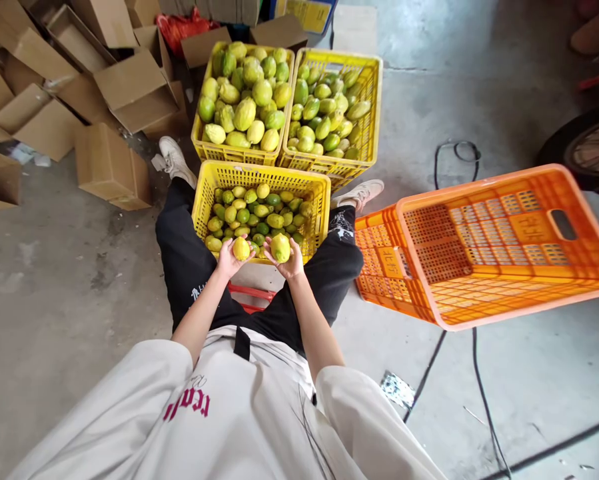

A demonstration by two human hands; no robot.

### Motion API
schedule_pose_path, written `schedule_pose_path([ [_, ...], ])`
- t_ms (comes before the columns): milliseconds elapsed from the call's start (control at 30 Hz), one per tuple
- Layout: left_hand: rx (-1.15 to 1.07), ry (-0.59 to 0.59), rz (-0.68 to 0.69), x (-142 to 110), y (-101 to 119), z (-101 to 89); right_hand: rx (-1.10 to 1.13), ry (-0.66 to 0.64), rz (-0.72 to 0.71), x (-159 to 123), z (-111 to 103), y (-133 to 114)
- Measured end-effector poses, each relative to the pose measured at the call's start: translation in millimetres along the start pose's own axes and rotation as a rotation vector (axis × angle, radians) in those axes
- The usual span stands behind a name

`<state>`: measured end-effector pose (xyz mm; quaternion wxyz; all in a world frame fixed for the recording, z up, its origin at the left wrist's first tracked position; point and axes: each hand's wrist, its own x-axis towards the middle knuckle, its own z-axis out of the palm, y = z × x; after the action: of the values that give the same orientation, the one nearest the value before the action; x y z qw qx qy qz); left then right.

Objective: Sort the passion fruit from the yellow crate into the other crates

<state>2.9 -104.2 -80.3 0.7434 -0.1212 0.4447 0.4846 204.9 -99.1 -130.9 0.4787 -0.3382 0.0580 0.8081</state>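
Fruit in hand, two: one smaller yellow fruit (240, 249), cupped in the left hand (228, 261); one larger yellow-green fruit (280, 247), cupped in the right hand (294, 263); both at the near crate (323, 217). Fruit-filled yellow crates beyond (239, 156), two. Orange crate (526, 228), one, right.

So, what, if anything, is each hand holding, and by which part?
The left hand cradles a smaller yellow fruit, the right hand a larger yellow-green fruit, each by its underside and sides.

place: likely storeroom or packing shed | base: scuffed concrete floor (419, 113) | stock: fruit (275, 220) in yellow crates (264, 171) | left: heaped cartons (102, 163) | right: orange crate (392, 262), wheel (559, 143)
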Motion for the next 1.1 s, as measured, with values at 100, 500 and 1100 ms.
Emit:
schedule_pose_path([
  [100,-0.069,0.025,0.015,3.3,-0.4,-2.2,0.021,0.019,-0.018,1.8,1.3,-0.2],
  [500,-0.069,-0.051,0.031,10.6,3.4,-9.4,-0.079,0.084,-0.033,13.1,-9.8,5.7],
  [1100,0.011,-0.107,-0.034,5.7,2.1,-7.1,-0.088,-0.021,-0.001,-2.8,7.5,7.1],
])
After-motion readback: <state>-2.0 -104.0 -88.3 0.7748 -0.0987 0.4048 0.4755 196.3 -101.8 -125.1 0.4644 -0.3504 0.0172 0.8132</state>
